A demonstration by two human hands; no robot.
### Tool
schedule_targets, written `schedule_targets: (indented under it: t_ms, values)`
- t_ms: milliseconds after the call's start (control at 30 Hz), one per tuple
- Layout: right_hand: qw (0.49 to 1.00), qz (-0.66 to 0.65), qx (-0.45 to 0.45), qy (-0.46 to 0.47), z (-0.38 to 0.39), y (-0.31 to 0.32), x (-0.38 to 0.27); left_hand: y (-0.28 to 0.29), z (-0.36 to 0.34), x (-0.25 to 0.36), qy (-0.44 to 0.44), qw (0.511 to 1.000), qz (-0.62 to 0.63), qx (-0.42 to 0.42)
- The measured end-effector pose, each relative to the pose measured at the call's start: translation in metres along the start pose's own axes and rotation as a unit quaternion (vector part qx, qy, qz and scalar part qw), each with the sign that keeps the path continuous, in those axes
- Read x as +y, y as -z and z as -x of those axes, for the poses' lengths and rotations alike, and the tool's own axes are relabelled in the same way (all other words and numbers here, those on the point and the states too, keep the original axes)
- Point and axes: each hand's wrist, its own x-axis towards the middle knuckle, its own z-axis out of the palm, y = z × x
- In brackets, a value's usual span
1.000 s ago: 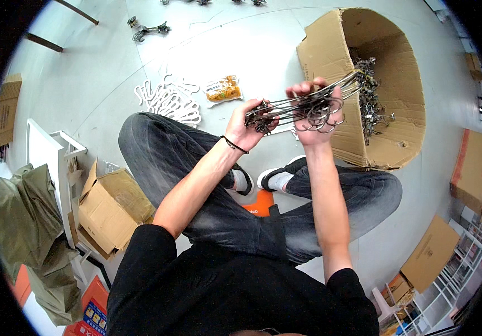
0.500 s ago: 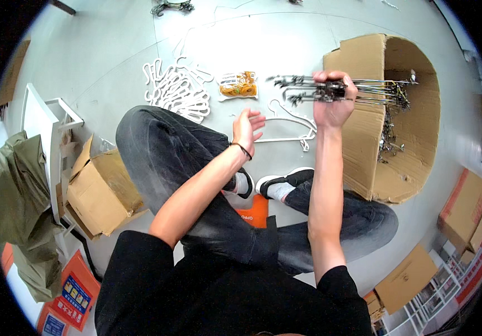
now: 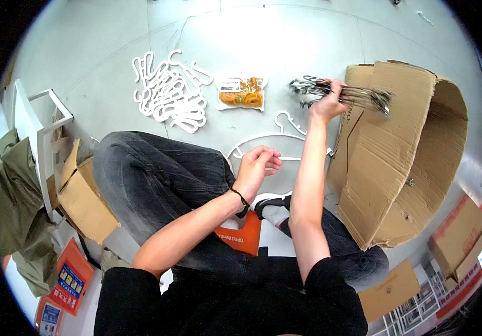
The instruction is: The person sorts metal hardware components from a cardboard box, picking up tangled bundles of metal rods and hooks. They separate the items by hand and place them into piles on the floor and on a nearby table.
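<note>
My right hand is closed round a bundle of thin metal rods with dark ends, blurred by motion. It holds the bundle in front of the cardboard carton's near flaps. My left hand is empty, its fingers loosely stretched out and slightly bent. Just beyond it, a white hanger lies on the floor, partly behind my right forearm. A pile of white hangers lies further left. Between the pile and the bundle is a clear bag of orange-yellow bands.
The large open carton lies tipped on its side at the right. A small open cardboard box and a white frame stand at the left. An orange box lies between my legs. More cartons sit at the lower right.
The metal bundle has come out from over the carton's mouth, still in my right hand. The carton has shifted right and nearer. My left hand has moved nearer, its fingers more bent.
</note>
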Motion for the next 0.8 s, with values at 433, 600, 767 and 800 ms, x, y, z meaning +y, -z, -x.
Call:
schedule_targets:
  t_ms: [433,600,767,800]
  values:
    - [0.989,0.084,-0.097,0.074,0.026,0.008,0.015,-0.001,-0.010,0.004,-0.080,0.996,-0.027,-0.006]
    - [0.996,0.084,-0.032,-0.013,0.024,-0.004,-0.005,0.013,-0.024,0.009,-0.207,0.966,-0.140,0.066]
    - [0.970,-0.106,-0.105,-0.190,0.044,-0.010,-0.110,-0.001,-0.005,0.059,-0.447,0.774,-0.436,0.102]
    - [0.953,-0.125,-0.126,-0.247,0.050,-0.007,-0.128,-0.004,0.003,0.065,-0.452,0.736,-0.500,0.071]
